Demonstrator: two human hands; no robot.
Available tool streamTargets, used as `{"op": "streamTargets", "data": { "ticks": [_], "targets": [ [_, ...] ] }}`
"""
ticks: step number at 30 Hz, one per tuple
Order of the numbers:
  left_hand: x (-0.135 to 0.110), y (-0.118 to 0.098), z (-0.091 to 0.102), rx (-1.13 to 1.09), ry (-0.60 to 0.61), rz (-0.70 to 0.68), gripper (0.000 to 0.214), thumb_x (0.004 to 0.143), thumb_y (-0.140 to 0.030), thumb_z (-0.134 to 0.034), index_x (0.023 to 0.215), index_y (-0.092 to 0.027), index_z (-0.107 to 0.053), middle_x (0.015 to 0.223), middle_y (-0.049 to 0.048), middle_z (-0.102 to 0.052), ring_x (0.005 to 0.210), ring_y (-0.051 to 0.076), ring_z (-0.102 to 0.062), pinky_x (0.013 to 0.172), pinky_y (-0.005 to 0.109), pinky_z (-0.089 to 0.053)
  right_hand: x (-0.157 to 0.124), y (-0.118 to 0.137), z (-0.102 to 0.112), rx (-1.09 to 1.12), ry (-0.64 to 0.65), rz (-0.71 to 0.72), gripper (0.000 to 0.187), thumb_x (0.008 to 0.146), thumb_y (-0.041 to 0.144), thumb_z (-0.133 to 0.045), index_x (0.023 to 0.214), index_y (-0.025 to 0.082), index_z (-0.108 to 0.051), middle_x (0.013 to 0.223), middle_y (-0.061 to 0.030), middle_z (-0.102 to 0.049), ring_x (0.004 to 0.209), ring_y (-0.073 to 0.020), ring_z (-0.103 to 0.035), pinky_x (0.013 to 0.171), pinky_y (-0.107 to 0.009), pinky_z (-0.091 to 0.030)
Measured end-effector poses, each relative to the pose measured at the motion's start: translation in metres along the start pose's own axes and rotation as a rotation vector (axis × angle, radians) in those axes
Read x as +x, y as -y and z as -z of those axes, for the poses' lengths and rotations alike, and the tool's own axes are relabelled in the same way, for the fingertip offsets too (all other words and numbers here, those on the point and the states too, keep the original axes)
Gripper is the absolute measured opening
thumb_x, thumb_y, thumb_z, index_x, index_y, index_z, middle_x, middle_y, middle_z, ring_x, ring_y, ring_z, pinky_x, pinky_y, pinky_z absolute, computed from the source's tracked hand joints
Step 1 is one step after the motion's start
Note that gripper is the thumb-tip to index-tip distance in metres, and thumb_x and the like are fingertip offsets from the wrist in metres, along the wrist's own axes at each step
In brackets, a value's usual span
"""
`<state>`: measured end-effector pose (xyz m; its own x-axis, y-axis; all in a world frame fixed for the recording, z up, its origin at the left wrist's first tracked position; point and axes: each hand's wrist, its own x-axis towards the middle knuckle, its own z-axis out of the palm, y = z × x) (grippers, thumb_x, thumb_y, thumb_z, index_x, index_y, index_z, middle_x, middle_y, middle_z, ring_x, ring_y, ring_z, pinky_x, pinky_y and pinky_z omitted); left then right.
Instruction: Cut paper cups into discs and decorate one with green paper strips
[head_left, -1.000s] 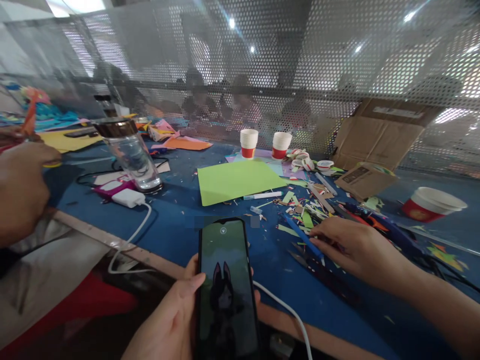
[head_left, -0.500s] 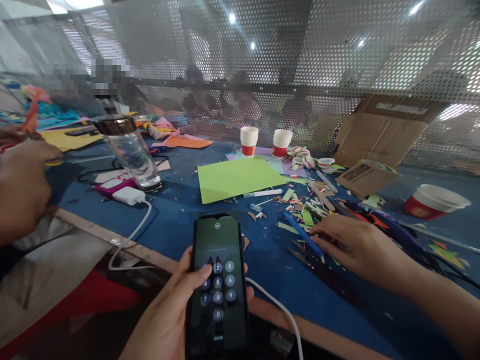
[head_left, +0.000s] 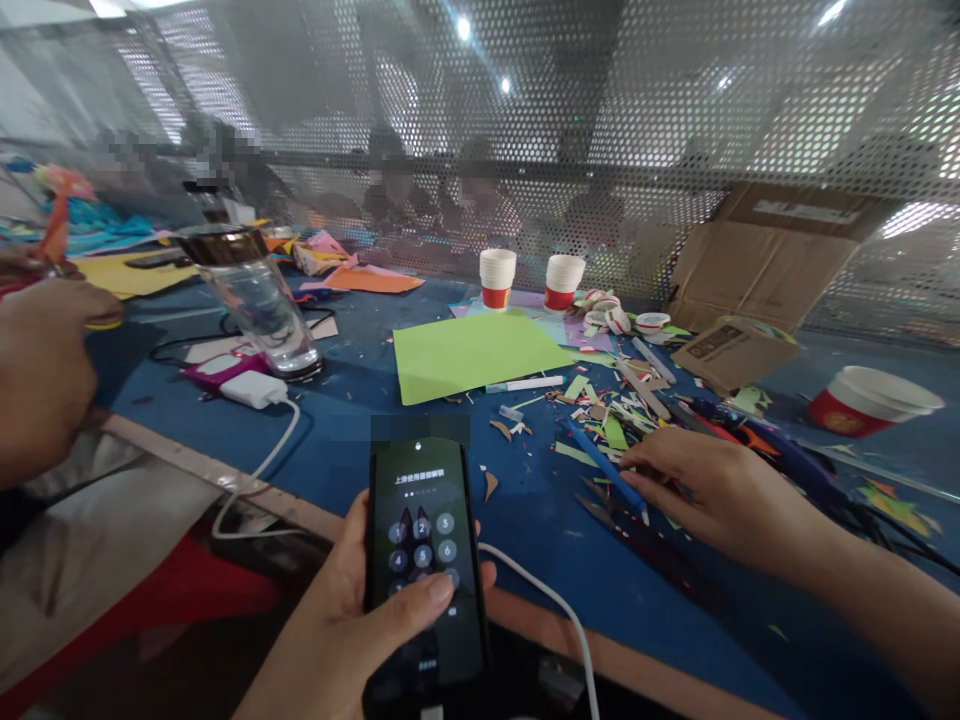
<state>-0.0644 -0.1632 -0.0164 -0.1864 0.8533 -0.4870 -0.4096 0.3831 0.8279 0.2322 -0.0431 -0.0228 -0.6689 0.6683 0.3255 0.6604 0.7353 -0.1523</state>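
Thumb of L hand (head_left: 341,605) has slid lower on phone (head_left: 422,535) since prev. frame; hand's wrapped round it, 6 o'clock. R hand (head_left: 720,485), 4 o'clock, curls by blue pen-like tool (head_left: 604,462), can't tell if pinching. Lidded bottle (head_left: 255,305) w/ clear liquid (head_left: 285,335), 9–10; cup stacks (head_left: 496,290), 12 & 1:30.

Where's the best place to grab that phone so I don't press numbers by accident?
Probably hold the phone by its long side edges, coming from the left, like the left hand does, fingertips wrapping round to the right edge. It's slim and tall, the keypad faces up front, and what looks like a white plug shows at the bottom.
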Motion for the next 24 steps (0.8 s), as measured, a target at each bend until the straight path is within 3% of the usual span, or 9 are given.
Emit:
{"op": "streamTargets", "data": {
  "ticks": [6,11,14,17,20,24],
  "targets": [
    [0.004,0.0,0.002,0.061,0.005,-0.069,0.074,0.056,-0.024,-0.093,0.12,-0.026,-0.056,0.092,0.007,-0.079,0.083,0.034,-0.078,0.068,0.036,-0.063,-0.001,-0.002,0.0,0.004,0.011,-0.007,0.022,0.101,0.03,-0.051,0.1,0.018,-0.069,0.089,-0.0066,-0.072,0.08,-0.0199,-0.071,0.069,-0.031,-0.055],
    [-0.003,-0.007,-0.006,-0.039,-0.059,0.029,0.064,0.071,-0.031,-0.085,0.128,-0.028,-0.056,0.095,0.0086,-0.079,0.088,0.034,-0.078,0.067,0.039,-0.064,-0.001,-0.001,0.001,0.004,0.006,0.004,0.021,0.101,0.03,-0.051,0.1,0.018,-0.069,0.088,-0.0065,-0.072,0.08,-0.02,-0.071,0.069,-0.032,-0.055],
    [-0.005,-0.009,-0.008,-0.059,-0.108,0.034,0.06,0.074,-0.027,-0.083,0.129,-0.029,-0.059,0.094,0.0071,-0.08,0.085,0.032,-0.078,0.067,0.038,-0.064,0.0,0.0,0.002,0.006,0.016,-0.009,0.021,0.101,0.03,-0.051,0.1,0.019,-0.069,0.089,-0.0065,-0.073,0.08,-0.0202,-0.071,0.07,-0.032,-0.056],
    [-0.004,-0.009,-0.007,-0.088,-0.075,0.038,0.06,0.075,-0.026,-0.081,0.131,-0.029,-0.06,0.096,0.0077,-0.08,0.085,0.032,-0.078,0.068,0.039,-0.064,0.0,0.0,0.001,0.006,0.013,-0.007,0.021,0.101,0.03,-0.051,0.1,0.019,-0.069,0.09,-0.0069,-0.074,0.081,-0.0204,-0.072,0.07,-0.031,-0.056],
    [-0.004,-0.008,-0.005,-0.103,-0.036,0.058,0.062,0.077,-0.028,-0.077,0.136,-0.028,-0.057,0.099,0.0103,-0.08,0.091,0.035,-0.078,0.07,0.04,-0.064,0.0,-0.001,0.001,0.003,0.01,-0.007,0.021,0.101,0.03,-0.051,0.1,0.019,-0.069,0.089,-0.0073,-0.074,0.081,-0.0204,-0.072,0.07,-0.031,-0.056],
    [-0.006,-0.007,-0.004,-0.084,-0.091,0.075,0.078,0.073,-0.02,-0.08,0.144,-0.032,-0.05,0.1,0.0086,-0.08,0.099,0.036,-0.076,0.075,0.041,-0.064,-0.001,-0.001,0.001,0.006,0.019,-0.002,0.023,0.101,0.031,-0.05,0.1,0.018,-0.069,0.09,-0.0074,-0.073,0.081,-0.0206,-0.072,0.071,-0.032,-0.056]
  ]
}}
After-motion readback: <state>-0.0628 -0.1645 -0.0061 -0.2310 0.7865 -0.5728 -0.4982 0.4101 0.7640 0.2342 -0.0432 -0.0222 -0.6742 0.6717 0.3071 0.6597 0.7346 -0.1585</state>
